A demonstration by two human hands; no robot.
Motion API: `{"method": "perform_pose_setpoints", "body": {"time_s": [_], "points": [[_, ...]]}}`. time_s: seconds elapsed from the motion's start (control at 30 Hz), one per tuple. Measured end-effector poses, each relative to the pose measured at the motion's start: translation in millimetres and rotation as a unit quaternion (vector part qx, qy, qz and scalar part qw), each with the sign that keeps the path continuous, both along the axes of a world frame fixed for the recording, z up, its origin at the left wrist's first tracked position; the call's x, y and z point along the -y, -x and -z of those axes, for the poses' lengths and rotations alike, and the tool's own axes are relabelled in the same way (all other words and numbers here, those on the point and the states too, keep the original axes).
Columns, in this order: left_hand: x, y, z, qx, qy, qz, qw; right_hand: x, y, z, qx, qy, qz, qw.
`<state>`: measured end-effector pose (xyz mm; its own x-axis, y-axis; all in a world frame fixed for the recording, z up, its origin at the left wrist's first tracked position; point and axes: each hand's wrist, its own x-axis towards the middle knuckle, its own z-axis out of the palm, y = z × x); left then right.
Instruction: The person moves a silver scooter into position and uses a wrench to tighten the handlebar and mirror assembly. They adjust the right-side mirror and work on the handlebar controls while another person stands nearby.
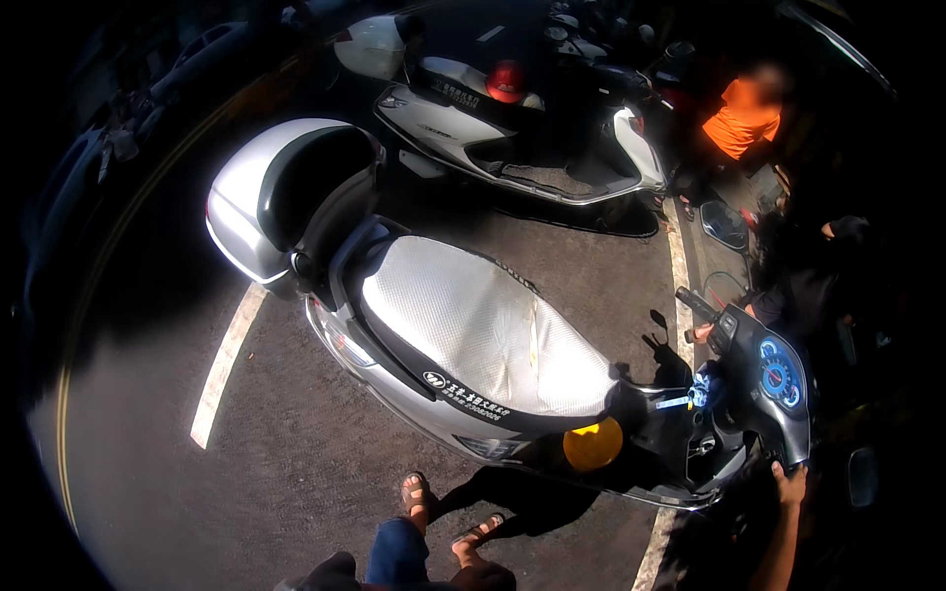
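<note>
A silver scooter (458,414) stands in front of me, its front end to the right. My right hand (787,485) grips the near end of its handlebar (754,433); the thumb shows, and the other fingers are partly hidden. My left hand is not in view. Close to the handlebar are the dashboard (779,372) with blue dials and a bundle of blue patterned cloth (702,390). A shiny silver cover lies over the seat (453,315). Below the seat's front, a round yellow object (592,445) shows. Behind the seat sits a silver top box (251,202).
Beyond stands a white scooter (512,163) with a red helmet (506,82) on its seat. A person in an orange top (744,118) is at the far right, and another in dark clothes (803,295) is beside the handlebar. White lines (229,364) mark the asphalt near my sandalled feet (416,491).
</note>
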<state>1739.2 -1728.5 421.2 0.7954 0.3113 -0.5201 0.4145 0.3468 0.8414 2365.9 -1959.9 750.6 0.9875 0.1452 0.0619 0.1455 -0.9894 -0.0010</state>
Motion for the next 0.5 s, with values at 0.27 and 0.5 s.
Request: {"method": "perform_pose_setpoints", "body": {"time_s": [0.27, 0.5], "points": [[-58.0, 32.7, 72.5, -0.091, 0.014, -0.032, 0.995, 19.3, 10.4, 18.9, -0.226, -0.409, -0.072, 0.881], [-166.8, 21.9, 270.3, -0.050, 0.022, -0.163, 0.985, 47.9, 6.1, 26.9, 0.021, -0.213, -0.124, 0.969]]}}
